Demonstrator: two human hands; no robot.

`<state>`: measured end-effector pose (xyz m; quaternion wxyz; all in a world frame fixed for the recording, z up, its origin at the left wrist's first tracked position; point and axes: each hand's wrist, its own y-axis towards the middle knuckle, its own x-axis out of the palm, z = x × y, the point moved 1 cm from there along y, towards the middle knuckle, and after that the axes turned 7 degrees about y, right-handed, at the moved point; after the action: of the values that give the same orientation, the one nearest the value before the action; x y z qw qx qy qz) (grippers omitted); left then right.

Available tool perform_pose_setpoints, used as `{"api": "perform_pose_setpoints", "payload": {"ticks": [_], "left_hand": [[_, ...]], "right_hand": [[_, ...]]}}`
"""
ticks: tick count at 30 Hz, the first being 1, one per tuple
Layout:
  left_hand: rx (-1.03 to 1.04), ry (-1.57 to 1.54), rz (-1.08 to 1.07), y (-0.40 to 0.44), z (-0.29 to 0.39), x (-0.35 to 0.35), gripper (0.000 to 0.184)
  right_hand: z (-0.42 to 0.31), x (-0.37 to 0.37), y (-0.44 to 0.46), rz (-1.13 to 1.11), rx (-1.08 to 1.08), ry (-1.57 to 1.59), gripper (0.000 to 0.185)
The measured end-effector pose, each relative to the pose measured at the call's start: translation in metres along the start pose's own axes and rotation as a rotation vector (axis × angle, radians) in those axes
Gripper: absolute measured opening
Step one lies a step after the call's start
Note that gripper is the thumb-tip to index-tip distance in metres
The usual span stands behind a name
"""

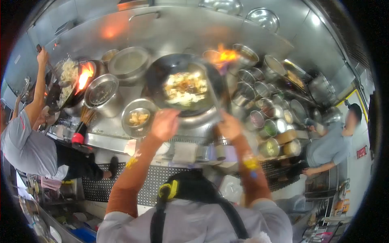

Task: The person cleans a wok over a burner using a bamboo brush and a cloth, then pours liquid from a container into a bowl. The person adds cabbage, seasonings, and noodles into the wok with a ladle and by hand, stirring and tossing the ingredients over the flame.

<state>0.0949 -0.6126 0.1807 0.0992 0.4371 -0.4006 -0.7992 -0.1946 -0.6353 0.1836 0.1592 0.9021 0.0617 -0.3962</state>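
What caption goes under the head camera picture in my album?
Right hand holding a long-handled tool in a wok of food, left hand close by, orange flames beyond.

Steel cooking counter (103,127): wok (154,83) mid; pot (110,104), broad pan (129,65), bowl (125,117) left; tins (280,126) right.

Wearer's hands (165,124) (230,126): two, mid-frame
Woks (156,83) (52,96): two, centre and left
Flames (84,75) (225,55): two, left and upper centre
Co-workers (28,148) (330,141): at least two, left and right
Rounded metal pieces (221,5) (263,19): two, top
Metal containers (291,149): over ten, right, too crowded to count exactly
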Motion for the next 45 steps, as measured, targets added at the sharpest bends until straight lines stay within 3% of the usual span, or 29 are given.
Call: {"api": "perform_pose_setpoints", "payload": {"ticks": [3, 6, 11, 12, 15, 16, 17, 19, 20, 21, 22, 24, 25, 26, 27, 28, 29, 31, 34, 35, 38, 43, 45], "left_hand": [[0.002, 0.137, -0.163, 0.018, -0.010, 0.040, 0.009], [0.068, 0.155, -0.286, 0.014, -0.032, 0.079, 0.009], [0.027, 0.098, -0.277, 0.014, -0.037, 0.089, 0.021], [0.005, 0.128, -0.333, 0.014, -0.034, 0.090, 0.023], [-0.036, 0.201, -0.397, 0.016, -0.024, 0.086, 0.028], [0.020, 0.140, -0.247, 0.010, -0.026, 0.091, 0.024], [0.008, 0.136, -0.234, 0.009, -0.024, 0.094, 0.019], [-0.006, 0.130, -0.110, 0.024, 0.023, 0.084, 0.028], [-0.005, -0.022, -0.129, 0.036, 0.060, 0.077, 0.029], [-0.252, -0.588, -0.176, 0.044, 0.112, 0.094, 0.032], [-0.520, -1.140, -0.190, 0.052, 0.143, 0.101, 0.037], [-0.643, -1.073, -0.230, 0.064, 0.162, 0.102, 0.047], [-0.663, -1.025, -0.204, 0.068, 0.167, 0.105, 0.047], [-0.669, -1.031, -0.257, 0.069, 0.161, 0.105, 0.053], [-0.663, -0.983, -0.227, 0.070, 0.161, 0.105, 0.051], [-0.624, -0.934, -0.289, 0.074, 0.159, 0.102, 0.051], [-0.624, -0.938, -0.370, 0.076, 0.154, 0.100, 0.053], [-0.672, -1.024, -0.502, 0.091, 0.167, 0.096, 0.054], [-0.757, -1.096, -0.717, 0.109, 0.202, 0.114, 0.052], [-0.781, -1.081, -0.787, 0.115, 0.220, 0.123, 0.051], [-0.807, -1.002, -0.984, 0.134, 0.266, 0.151, 0.049], [-0.799, -0.977, -1.119, 0.153, 0.295, 0.200, 0.046], [-0.784, -0.966, -1.145, 0.160, 0.302, 0.216, 0.045]], "right_hand": [[0.006, 0.038, 0.008, 0.046, -0.011, -0.114, 0.049], [-0.037, 0.015, -0.013, -0.100, 0.082, 0.136, 0.054], [-0.027, 0.027, -0.076, 0.056, -0.138, 0.088, 0.059], [-0.020, 0.032, -0.088, -0.059, 0.085, 0.040, 0.060], [0.030, 0.063, -0.110, -0.070, 0.109, 0.192, 0.063], [0.034, 0.063, -0.111, -0.051, 0.079, 0.296, 0.063], [0.031, 0.062, -0.113, 0.026, 0.026, 0.368, 0.061], [0.011, 0.042, -0.110, 0.122, -0.029, 0.557, 0.058], [-0.007, 0.024, -0.107, 0.136, -0.030, 0.676, 0.057], [-0.012, -0.005, -0.098, 0.139, -0.234, 0.664, 0.052], [-0.011, -0.042, -0.097, 0.050, -0.243, 0.507, 0.042], [0.039, -0.111, -0.105, 0.373, -0.392, 0.323, 0.029], [0.073, -0.159, -0.120, 0.476, -0.194, -0.082, 0.017], [0.136, -0.195, -0.132, 0.573, 0.154, -0.342, 0.014], [0.164, -0.238, -0.151, 1.019, 0.413, 0.191, 0.016], [0.206, -0.280, -0.166, 1.001, 0.670, -0.160, 0.022], [0.280, -0.303, -0.187, 0.965, 0.699, -0.351, 0.031], [0.363, -0.335, -0.205, 0.732, 0.984, -0.241, 0.050], [0.442, -0.339, -0.203, 0.307, 0.951, -0.207, 0.056], [0.424, -0.344, -0.193, 0.211, 0.948, -0.363, 0.050], [0.425, -0.354, -0.184, 0.437, 0.997, -0.392, 0.042], [0.418, -0.360, -0.168, 0.571, 0.518, -0.362, 0.028], [0.415, -0.363, -0.167, 0.664, 0.462, -0.434, 0.028]]}}
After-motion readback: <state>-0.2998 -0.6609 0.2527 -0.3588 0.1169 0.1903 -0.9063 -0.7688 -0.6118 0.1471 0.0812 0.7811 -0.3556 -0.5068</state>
